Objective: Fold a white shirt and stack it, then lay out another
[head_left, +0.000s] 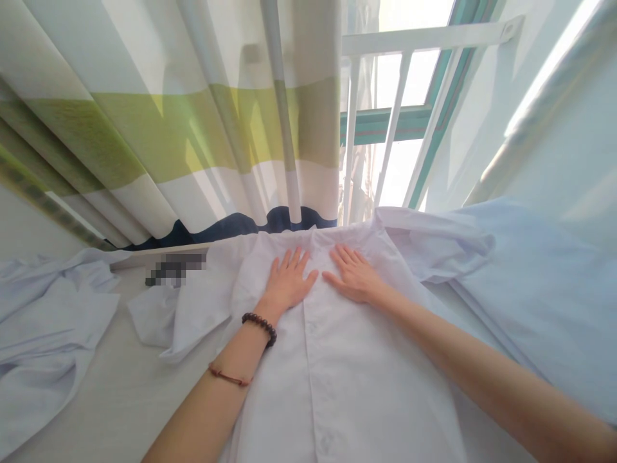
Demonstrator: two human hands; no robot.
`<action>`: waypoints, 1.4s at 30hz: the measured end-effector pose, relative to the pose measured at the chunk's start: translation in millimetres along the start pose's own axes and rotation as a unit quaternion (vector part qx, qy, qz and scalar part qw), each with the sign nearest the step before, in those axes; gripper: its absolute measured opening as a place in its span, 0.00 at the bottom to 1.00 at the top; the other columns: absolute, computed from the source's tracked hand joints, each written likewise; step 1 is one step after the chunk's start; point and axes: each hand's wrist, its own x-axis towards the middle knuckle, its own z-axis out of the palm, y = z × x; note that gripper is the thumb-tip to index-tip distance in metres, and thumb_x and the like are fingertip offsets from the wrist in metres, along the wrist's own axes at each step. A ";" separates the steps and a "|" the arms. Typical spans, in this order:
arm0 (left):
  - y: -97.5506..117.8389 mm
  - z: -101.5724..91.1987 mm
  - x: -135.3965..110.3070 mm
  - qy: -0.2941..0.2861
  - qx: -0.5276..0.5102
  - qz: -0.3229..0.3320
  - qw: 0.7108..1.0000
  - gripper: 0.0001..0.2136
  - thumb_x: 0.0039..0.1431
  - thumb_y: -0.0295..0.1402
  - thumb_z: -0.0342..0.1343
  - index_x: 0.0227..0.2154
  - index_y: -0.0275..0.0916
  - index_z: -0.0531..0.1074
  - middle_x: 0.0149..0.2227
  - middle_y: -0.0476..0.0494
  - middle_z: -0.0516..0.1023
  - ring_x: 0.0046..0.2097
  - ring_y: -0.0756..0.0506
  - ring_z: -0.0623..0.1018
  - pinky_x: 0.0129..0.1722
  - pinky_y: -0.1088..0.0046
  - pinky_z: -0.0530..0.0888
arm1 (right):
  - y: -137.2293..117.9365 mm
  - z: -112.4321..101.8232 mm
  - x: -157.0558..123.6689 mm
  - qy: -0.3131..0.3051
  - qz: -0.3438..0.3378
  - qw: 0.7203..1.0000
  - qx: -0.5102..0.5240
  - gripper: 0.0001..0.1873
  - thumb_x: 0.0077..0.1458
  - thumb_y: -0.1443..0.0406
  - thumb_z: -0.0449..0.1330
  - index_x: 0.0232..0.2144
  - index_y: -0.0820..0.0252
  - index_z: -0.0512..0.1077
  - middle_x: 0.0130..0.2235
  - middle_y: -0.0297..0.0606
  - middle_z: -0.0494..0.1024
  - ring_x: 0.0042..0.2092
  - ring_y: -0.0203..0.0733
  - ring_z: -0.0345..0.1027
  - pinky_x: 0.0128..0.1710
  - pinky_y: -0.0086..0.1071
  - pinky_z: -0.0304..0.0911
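Note:
A white button-front shirt lies spread out, its buttoned front facing up and its short sleeves out to both sides. My left hand rests flat on the upper part of the shirt, left of the button strip, with its fingers spread. A dark bead bracelet and a thin reddish cord circle that wrist. On the other side of the strip my right hand also presses palm down on the fabric, fingers apart. Neither hand grips the cloth.
More white garments lie rumpled at the left. Pale bluish fabric spreads at the right. A white and green curtain hangs beyond the surface, beside a white railing and a teal-framed window. A blurred-out patch covers something dark near the left sleeve.

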 end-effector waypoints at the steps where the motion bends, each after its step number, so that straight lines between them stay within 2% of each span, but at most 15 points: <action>1: 0.3 1.1 -3.9 -0.002 0.002 0.002 1.000 0.31 0.66 0.50 0.34 0.67 0.41 0.48 0.70 0.47 0.44 0.69 0.39 0.47 0.66 0.49 0.46 | 1.4 1.7 -2.9 -0.007 -0.004 1.000 0.001 0.42 0.63 0.44 0.37 0.67 0.68 0.46 0.70 0.45 0.41 0.70 0.48 0.32 0.67 0.44 0.33; 9: 8.5 0.5 -36.5 0.001 0.023 0.013 1.000 0.36 0.65 0.52 0.36 0.67 0.31 0.47 0.69 0.39 0.44 0.69 0.38 0.46 0.67 0.52 0.46 | 2.1 0.4 -41.6 -0.006 -0.026 1.000 -0.006 0.42 0.61 0.42 0.37 0.68 0.63 0.47 0.70 0.42 0.41 0.70 0.47 0.33 0.67 0.44 0.32; 14: 7.6 -4.7 -43.9 -0.021 0.017 0.012 1.000 0.41 0.62 0.56 0.38 0.67 0.26 0.45 0.69 0.33 0.42 0.70 0.38 0.45 0.67 0.53 0.45 | -1.3 2.0 -58.8 -0.001 -0.030 0.999 -0.010 0.42 0.62 0.42 0.36 0.68 0.63 0.47 0.70 0.43 0.42 0.70 0.48 0.34 0.67 0.44 0.34; 16: 6.2 -11.1 -40.2 -0.042 0.006 0.020 0.999 0.43 0.60 0.58 0.40 0.66 0.26 0.46 0.69 0.32 0.44 0.69 0.36 0.46 0.66 0.53 0.47 | -4.3 -2.9 -58.3 0.004 -0.034 0.999 -0.017 0.41 0.62 0.43 0.38 0.67 0.63 0.50 0.69 0.45 0.47 0.69 0.50 0.39 0.66 0.45 0.38; 18: 5.0 -17.7 -32.2 -0.037 -0.008 0.021 0.999 0.39 0.61 0.57 0.40 0.65 0.30 0.52 0.68 0.32 0.52 0.68 0.36 0.53 0.65 0.54 0.53 | -9.2 -10.3 -49.9 0.011 -0.026 0.999 -0.025 0.38 0.62 0.44 0.41 0.62 0.63 0.59 0.65 0.50 0.59 0.65 0.54 0.51 0.62 0.47 0.47; 20: 3.8 -20.8 -21.9 0.021 -0.014 0.009 1.000 0.31 0.65 0.51 0.38 0.62 0.34 0.58 0.65 0.34 0.60 0.65 0.37 0.60 0.62 0.56 0.58 | -14.7 -16.1 -35.0 0.038 -0.003 0.999 -0.033 0.33 0.63 0.46 0.42 0.55 0.63 0.67 0.58 0.52 0.68 0.58 0.54 0.60 0.57 0.46 0.54; 21: 3.2 -20.2 -16.9 0.054 -0.012 -0.001 0.998 0.28 0.66 0.48 0.37 0.62 0.35 0.58 0.64 0.35 0.61 0.64 0.38 0.61 0.62 0.57 0.59 | -17.0 -17.0 -26.6 0.059 0.010 0.998 -0.036 0.31 0.63 0.47 0.42 0.53 0.63 0.69 0.57 0.52 0.69 0.58 0.54 0.61 0.56 0.45 0.55; 22: 2.4 -18.2 -12.7 0.076 -0.006 -0.010 0.997 0.27 0.67 0.45 0.36 0.62 0.35 0.58 0.65 0.36 0.60 0.65 0.38 0.60 0.62 0.57 0.58 | -18.7 -16.3 -18.5 0.081 0.018 0.996 -0.038 0.30 0.64 0.49 0.42 0.54 0.64 0.68 0.59 0.51 0.67 0.59 0.54 0.58 0.57 0.45 0.52; 24: 0.7 -11.1 -7.7 0.066 0.008 -0.017 0.998 0.28 0.67 0.45 0.36 0.64 0.35 0.54 0.67 0.37 0.55 0.67 0.37 0.55 0.64 0.55 0.54 | -19.7 -10.6 -6.0 0.090 0.026 0.995 -0.030 0.32 0.65 0.50 0.41 0.61 0.64 0.61 0.65 0.49 0.58 0.65 0.54 0.48 0.62 0.45 0.44; 27: -0.7 -0.2 -9.5 0.017 0.021 -0.014 1.000 0.30 0.67 0.47 0.35 0.66 0.35 0.50 0.69 0.40 0.48 0.69 0.38 0.49 0.66 0.53 0.49 | -16.8 1.2 -0.5 0.035 0.029 0.999 -0.005 0.37 0.64 0.47 0.38 0.66 0.63 0.52 0.69 0.46 0.47 0.69 0.52 0.38 0.65 0.46 0.35; 31: 2.6 3.8 -22.5 0.017 0.027 -0.005 0.999 0.31 0.67 0.48 0.33 0.67 0.35 0.48 0.69 0.41 0.46 0.69 0.39 0.48 0.66 0.53 0.48 | -13.4 7.8 -11.6 0.010 0.014 1.000 0.002 0.41 0.62 0.43 0.36 0.67 0.63 0.49 0.70 0.46 0.44 0.69 0.52 0.35 0.66 0.46 0.33; 36: 10.5 3.9 -38.3 0.031 0.039 -0.003 0.999 0.30 0.67 0.48 0.34 0.67 0.36 0.50 0.69 0.40 0.49 0.69 0.39 0.50 0.66 0.52 0.49 | -14.2 8.3 -27.5 0.028 0.003 1.000 0.000 0.42 0.61 0.42 0.36 0.67 0.62 0.50 0.69 0.44 0.45 0.69 0.50 0.34 0.67 0.45 0.32; 42: 13.0 4.8 -43.6 0.034 0.040 -0.003 0.999 0.30 0.67 0.47 0.35 0.66 0.36 0.51 0.68 0.40 0.50 0.69 0.38 0.50 0.66 0.52 0.49 | -15.1 7.9 -31.1 0.027 0.005 1.000 0.006 0.42 0.61 0.42 0.36 0.67 0.62 0.50 0.70 0.44 0.44 0.69 0.51 0.35 0.66 0.46 0.33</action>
